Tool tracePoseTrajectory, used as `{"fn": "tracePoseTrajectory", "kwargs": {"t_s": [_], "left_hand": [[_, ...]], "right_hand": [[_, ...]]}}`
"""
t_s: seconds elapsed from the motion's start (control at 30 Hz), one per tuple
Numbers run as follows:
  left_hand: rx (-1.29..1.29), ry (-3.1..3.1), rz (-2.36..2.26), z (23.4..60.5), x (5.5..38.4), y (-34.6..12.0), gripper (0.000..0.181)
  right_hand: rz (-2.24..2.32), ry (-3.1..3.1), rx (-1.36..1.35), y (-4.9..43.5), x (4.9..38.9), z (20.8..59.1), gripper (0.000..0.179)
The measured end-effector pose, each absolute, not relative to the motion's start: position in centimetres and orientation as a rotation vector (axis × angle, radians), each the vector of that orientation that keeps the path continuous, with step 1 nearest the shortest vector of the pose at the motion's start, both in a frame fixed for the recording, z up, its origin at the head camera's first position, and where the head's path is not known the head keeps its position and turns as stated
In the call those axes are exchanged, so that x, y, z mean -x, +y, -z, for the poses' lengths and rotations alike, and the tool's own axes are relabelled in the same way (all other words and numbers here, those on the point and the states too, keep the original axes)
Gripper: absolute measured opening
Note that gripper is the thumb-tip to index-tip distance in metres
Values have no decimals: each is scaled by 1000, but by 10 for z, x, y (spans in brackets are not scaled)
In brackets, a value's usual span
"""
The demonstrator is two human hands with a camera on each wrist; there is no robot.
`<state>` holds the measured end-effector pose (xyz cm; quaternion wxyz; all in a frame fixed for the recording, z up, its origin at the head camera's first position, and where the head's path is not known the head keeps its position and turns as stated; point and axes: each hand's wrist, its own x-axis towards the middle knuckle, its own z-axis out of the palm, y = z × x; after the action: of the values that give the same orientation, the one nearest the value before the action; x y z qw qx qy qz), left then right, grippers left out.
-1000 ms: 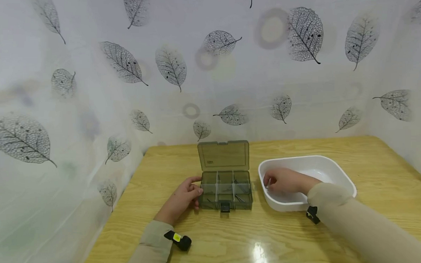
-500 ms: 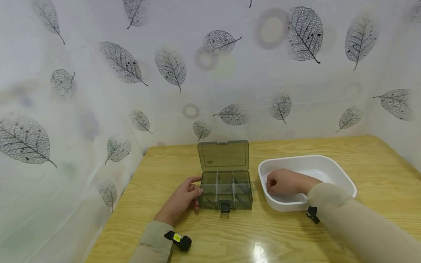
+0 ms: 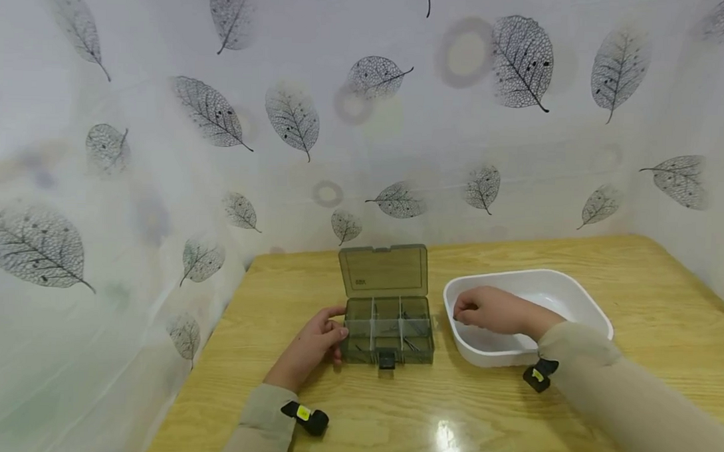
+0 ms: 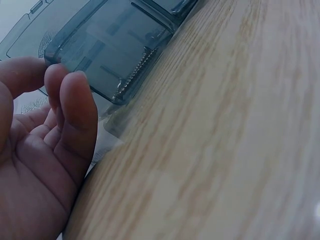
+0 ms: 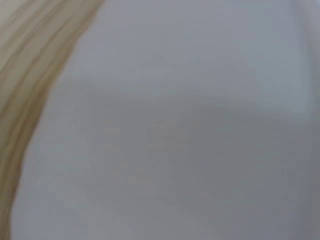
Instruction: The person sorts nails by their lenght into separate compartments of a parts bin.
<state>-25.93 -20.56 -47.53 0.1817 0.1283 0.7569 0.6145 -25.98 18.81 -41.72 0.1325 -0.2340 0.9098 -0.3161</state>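
A smoky translucent compartment box (image 3: 388,330) stands on the table with its lid (image 3: 384,270) raised. Several screws lie in its compartments; one screw (image 4: 135,72) shows clearly through the wall in the left wrist view. Against the box's left side rests my left hand (image 3: 310,344), thumb and index finger touching the wall. My right hand (image 3: 493,309) is inside the white basin (image 3: 575,296), above its left end. Its thumb and index finger pinch a small dark piece (image 3: 455,318), too small to identify. The right wrist view shows only the blurred basin wall (image 5: 175,150) and some wood.
The wooden table (image 3: 391,413) meets a white leaf-patterned curtain (image 3: 315,204) behind and at both sides. Between the box and the basin lies a narrow strip of wood. A black wrist camera (image 3: 307,417) sits on the left sleeve, another (image 3: 539,375) on the right.
My right hand has risen slightly from the basin floor, its wrist turning, and the small dark piece now shows at the fingertips. The left hand and the box have stayed put.
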Motion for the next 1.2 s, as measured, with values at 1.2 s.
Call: {"fn": "tracePoseTrajectory", "kwargs": {"t_s": [1.2], "left_hand": [[-350, 2129, -1750, 470, 254, -203, 54]], "right_hand": [[1120, 2741, 731, 102, 238, 402, 19]]}}
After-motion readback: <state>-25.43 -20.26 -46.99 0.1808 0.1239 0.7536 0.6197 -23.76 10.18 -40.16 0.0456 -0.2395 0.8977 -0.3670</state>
